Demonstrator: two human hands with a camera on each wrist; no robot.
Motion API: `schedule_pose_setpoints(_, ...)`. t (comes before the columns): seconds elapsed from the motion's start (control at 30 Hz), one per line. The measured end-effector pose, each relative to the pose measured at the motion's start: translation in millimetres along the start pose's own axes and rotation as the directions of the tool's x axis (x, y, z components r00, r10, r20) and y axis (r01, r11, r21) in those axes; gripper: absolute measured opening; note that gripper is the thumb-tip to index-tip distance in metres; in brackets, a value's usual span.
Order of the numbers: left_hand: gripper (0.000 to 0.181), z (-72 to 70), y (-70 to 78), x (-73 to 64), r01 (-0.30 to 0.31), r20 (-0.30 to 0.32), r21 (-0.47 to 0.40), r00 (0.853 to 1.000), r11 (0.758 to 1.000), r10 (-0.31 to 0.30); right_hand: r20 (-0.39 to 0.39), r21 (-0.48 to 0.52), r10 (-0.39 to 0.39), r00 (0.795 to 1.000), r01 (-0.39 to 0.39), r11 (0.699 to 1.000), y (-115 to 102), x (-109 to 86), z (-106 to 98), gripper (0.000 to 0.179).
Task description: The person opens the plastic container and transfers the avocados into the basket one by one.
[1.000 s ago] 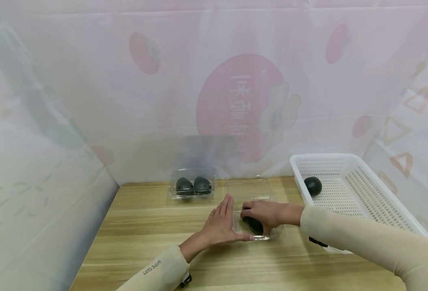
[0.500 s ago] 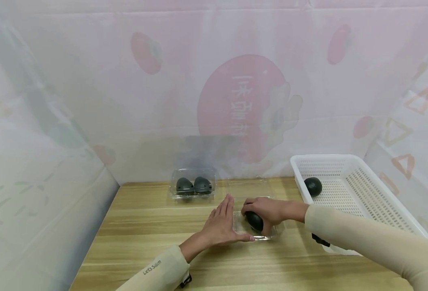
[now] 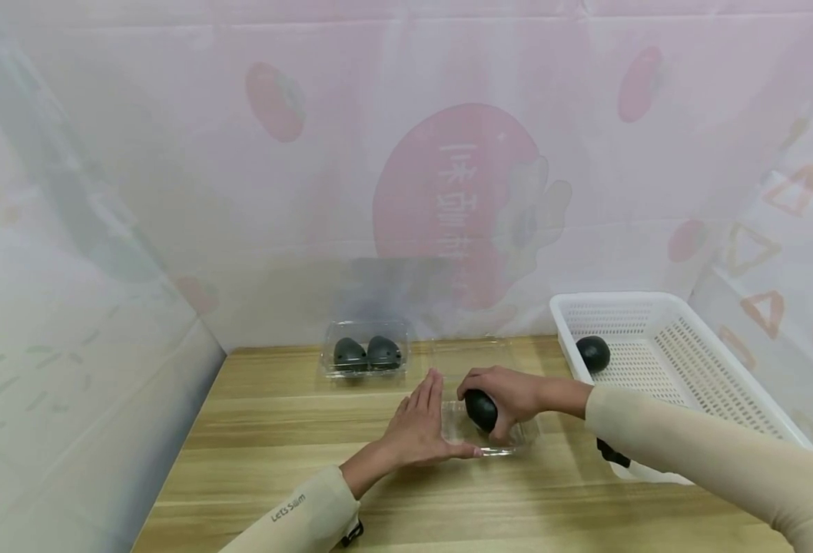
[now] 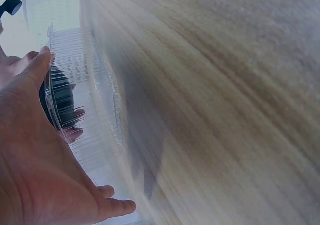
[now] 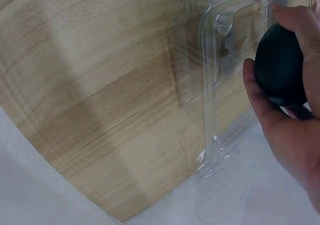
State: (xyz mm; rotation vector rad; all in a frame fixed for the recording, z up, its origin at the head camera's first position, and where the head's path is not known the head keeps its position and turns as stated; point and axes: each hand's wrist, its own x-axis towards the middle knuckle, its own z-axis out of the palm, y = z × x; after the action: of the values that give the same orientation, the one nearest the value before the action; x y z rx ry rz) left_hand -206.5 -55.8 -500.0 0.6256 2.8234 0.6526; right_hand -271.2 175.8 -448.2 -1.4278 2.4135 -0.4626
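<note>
Head view: gripped a dark oval [image 3: 481,411] in the right hand [image 3: 510,395], below centre, leftward of the palm, long axis slanting down-right, over or inside a clear tray [image 3: 496,452]; spread the left hand [image 3: 416,430] alongside, farther off. Counted four ovals: one gripped, two in one clear box [image 3: 367,329], one in one white basket [image 3: 697,346]. Left wrist: laid thumb against tray, frame left. Right wrist: pinched oval, upper right.

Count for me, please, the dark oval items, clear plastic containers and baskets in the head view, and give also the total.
Dark oval items: 4
Clear plastic containers: 2
White basket: 1
Total: 7
</note>
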Motion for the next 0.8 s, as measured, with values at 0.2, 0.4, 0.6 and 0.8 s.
schedule_pose_setpoints(0.2,0.137,-1.4,2.4,-1.2,0.008,-0.006,0.011,1.000,1.000,-0.007,-0.056,0.050,-0.020,0.998,0.023,0.998,-1.3,-4.5,-2.7,0.075)
schedule_pose_setpoints(0.4,0.139,1.1,1.0,0.4,-0.002,-0.017,0.011,1.000,1.000,0.002,-0.135,0.065,-0.046,0.990,0.056,0.996,-2.8,-9.4,-6.6,0.074)
schedule_pose_setpoints(0.6,0.141,2.7,-1.6,2.8,-0.006,-0.015,0.001,1.000,1.000,0.006,-0.177,0.127,-0.011,0.984,0.034,0.991,-6.0,-13.8,-10.2,0.073)
schedule_pose_setpoints(0.8,0.138,0.0,1.3,2.6,0.016,0.001,0.022,1.000,1.000,-0.016,-0.196,0.212,0.019,0.980,0.023,0.977,-4.9,-19.8,-11.8,0.074)
